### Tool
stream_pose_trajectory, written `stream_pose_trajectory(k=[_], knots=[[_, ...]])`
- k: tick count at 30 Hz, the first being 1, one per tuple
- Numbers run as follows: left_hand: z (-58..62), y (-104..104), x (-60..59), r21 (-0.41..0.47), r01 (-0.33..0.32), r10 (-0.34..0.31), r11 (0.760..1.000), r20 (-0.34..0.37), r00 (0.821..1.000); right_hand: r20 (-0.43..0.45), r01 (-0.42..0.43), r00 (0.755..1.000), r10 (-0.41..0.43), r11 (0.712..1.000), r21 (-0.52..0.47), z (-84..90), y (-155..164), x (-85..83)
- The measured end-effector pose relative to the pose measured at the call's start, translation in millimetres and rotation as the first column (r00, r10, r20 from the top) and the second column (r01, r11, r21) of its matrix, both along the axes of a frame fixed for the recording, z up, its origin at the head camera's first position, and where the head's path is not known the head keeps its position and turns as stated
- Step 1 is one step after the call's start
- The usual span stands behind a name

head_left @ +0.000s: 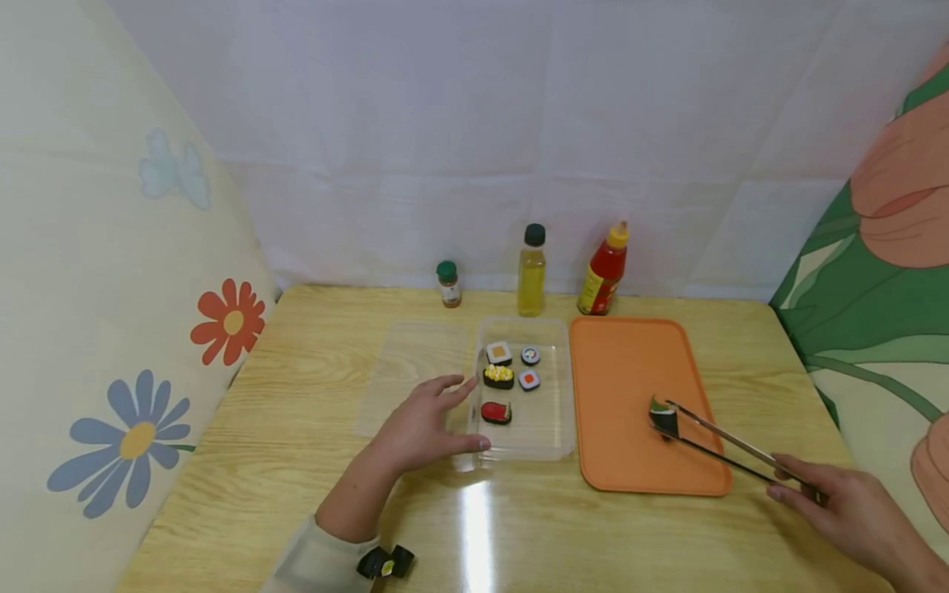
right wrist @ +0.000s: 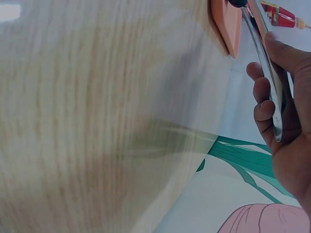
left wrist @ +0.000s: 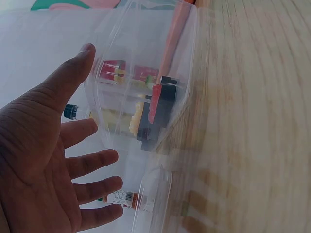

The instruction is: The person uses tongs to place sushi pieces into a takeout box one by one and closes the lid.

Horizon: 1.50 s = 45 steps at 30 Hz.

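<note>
My right hand (head_left: 853,506) grips metal tongs (right wrist: 267,65) by their closed end. Between the tongs' tips sits a black-wrapped sushi piece (head_left: 664,418) with green on top, over the orange tray (head_left: 623,362). At the left wall of a clear plastic container (head_left: 552,424), my left hand (head_left: 426,424) spreads its fingers and thumb, fingertips right at the rim, holding nothing. Inside the container lie a red-topped sushi (head_left: 495,413), a yellow-topped sushi (head_left: 498,377), a white piece with an orange centre (head_left: 499,353) and two small rolls (head_left: 530,380).
A clear lid (head_left: 415,350) lies flat left of the container, partly behind my left hand. Along the back stand a green-capped spice jar (head_left: 449,287), a bottle of yellow oil (head_left: 530,276) and a red sauce bottle (head_left: 604,273). White cloth hangs behind the wooden table (head_left: 296,362).
</note>
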<state>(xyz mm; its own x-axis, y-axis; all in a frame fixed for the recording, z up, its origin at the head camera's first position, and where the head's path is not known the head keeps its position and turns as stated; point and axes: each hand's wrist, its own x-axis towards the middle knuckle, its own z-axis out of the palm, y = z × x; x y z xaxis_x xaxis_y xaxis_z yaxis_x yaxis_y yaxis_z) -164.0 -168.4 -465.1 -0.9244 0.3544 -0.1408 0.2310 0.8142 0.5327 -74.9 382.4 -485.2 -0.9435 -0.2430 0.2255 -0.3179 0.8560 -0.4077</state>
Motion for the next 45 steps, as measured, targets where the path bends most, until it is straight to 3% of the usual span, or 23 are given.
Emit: stream_pose_trajectory(k=[8, 29, 45], knots=[[1.3, 0, -0.2, -0.002, 0.005, -0.005, 1.000, -0.003, 1.000, 0.085, 0.067, 0.994, -0.070, 0.997, 0.039, -6.1, 2, 2.9], [1.1, 1, -0.6, -0.004, -0.002, 0.002, 1.000, 0.006, 1.000, -0.022, -0.001, 1.000, 0.002, 0.999, 0.036, -12.3, 7, 3.0], [-0.5, 1, 0.7, 0.005, -0.006, 0.006, 1.000, 0.010, 1.000, -0.119, -0.081, 0.990, 0.080, 0.997, -0.004, -4.6, 7, -5.2]])
